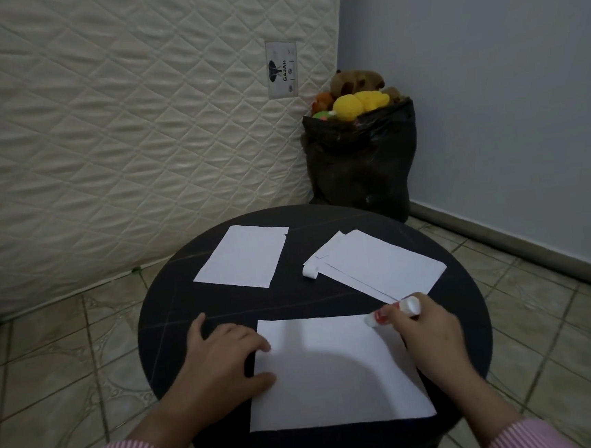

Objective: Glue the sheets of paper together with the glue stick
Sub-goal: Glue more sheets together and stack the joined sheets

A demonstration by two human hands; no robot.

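A white sheet of paper point(335, 374) lies at the near side of a round black table point(175, 334). My left hand point(224, 362) rests flat on the table with its fingers pressing the sheet's left edge. My right hand point(428, 333) grips a glue stick point(394, 312), white with a red band, whose tip touches the sheet's far right corner. A second single sheet point(243, 257) lies at the far left of the table. Overlapping sheets point(376, 265) lie at the far right. The white glue cap point(310, 270) sits beside them.
The small table is surrounded by tiled floor point(65, 351). A quilted mattress point(118, 132) leans upright behind it. A black bag full of plush toys point(361, 161) stands in the corner by the blue wall point(489, 82).
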